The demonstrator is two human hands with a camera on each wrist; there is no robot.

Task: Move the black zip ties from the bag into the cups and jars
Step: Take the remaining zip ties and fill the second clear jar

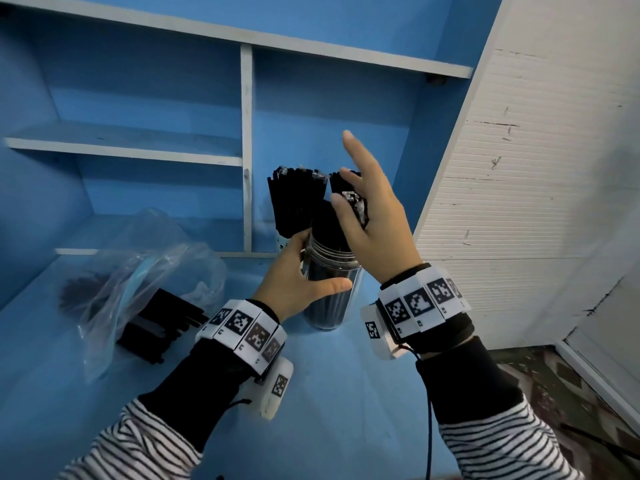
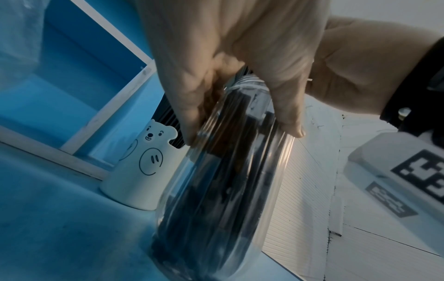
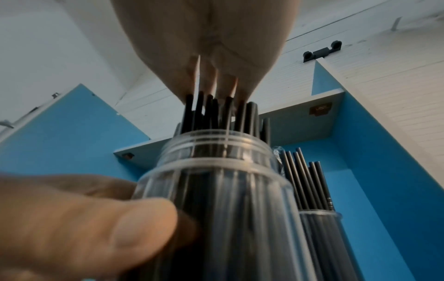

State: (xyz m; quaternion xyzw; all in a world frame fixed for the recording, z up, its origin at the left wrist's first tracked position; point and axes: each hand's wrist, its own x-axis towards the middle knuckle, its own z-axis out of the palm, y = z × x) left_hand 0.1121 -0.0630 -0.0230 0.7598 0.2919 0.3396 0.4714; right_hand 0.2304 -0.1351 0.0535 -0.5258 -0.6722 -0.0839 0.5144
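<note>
1. Your blue desk [image 1: 329, 393] carries everything; its far edge meets the shelf unit [image 1: 246, 147].
2. The clear plastic bag [image 1: 138, 271] lies toward the desk's left edge, with a black bundle of zip ties [image 1: 162, 323] spilling from its mouth.
3. Your left hand [image 1: 294, 278] grips the clear jar [image 1: 329, 289] near the far edge, thumb across its front.
4. Your right hand [image 1: 374, 230] presses flat, fingers straight, on the tips of the zip ties in the jar [image 3: 211, 112].
5. A bear cup [image 2: 141, 171] stands just behind, also stuffed with ties.
</note>
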